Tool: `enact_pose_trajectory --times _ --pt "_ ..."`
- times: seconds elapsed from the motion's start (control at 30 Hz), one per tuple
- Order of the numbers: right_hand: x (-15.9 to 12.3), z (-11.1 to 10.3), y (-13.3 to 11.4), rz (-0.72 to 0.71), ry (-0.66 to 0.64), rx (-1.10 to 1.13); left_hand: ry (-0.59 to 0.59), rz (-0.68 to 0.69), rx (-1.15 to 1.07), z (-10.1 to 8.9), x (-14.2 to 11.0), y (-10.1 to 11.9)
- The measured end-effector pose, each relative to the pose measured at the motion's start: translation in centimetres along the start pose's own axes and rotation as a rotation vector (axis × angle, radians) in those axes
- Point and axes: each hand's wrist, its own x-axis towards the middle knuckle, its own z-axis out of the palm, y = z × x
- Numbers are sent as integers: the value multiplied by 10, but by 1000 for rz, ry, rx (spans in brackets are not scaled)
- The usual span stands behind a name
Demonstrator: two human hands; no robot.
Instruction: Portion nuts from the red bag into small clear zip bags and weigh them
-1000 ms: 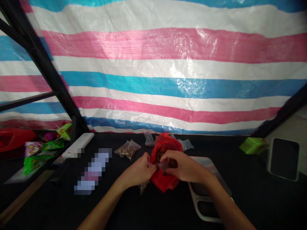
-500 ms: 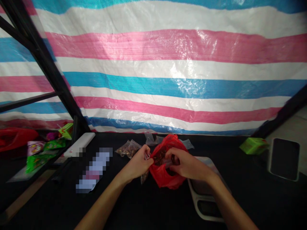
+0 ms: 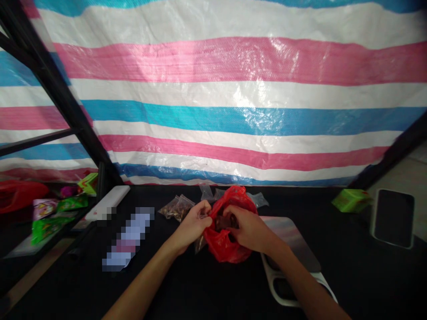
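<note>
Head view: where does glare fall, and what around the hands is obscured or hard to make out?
In the head view, glare whitens parts of the striped tarpaulin above the hands; also in that view, a pixelated patch hides whatever lies left of them; the contents of the red plastic bag sit in shadow under the right hand, too dark to identify clearly.

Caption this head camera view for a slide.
Left hand holds a small clear bag; right hand reaches into a red bag of dark pieces.

PLACE: makeshift packing stall | SHOWS: striped tarpaulin backdrop (image 3: 233,89), black metal rack (image 3: 63,98), black table (image 3: 100,289), small zip bags (image 3: 176,208)
</note>
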Motion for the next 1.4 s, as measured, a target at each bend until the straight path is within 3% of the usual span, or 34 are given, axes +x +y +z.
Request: enact_pose_trajectory --times 0.3,0.43,0.57,0.67,0.87,1.07,1.23,1.4 --pt "1 -3 -4 -21 55 -80 -165 -64 -319 -2 2 -15" --pt "0 -6 -6 54 60 -51 -129 -108 -483 -4 7 -21" --pt "-2 -6 -4 -5 -16 -17 -58 -86 -527 -3 11 -26" --pt "-1 -3 -3 0 1 -16 -57 -80 -536 -3 11 -26" --pt "7 -6 9 137 212 9 -116 -36 -324 -2 10 -21" --pt "11 -18 20 68 207 235 176 303 98 8 15 -28" --pt "9 -21 -3 -59 226 433 240 331 291 16 8 -30" --pt "1 -9 -28 -185 196 345 157 279 288 20 2 -30"
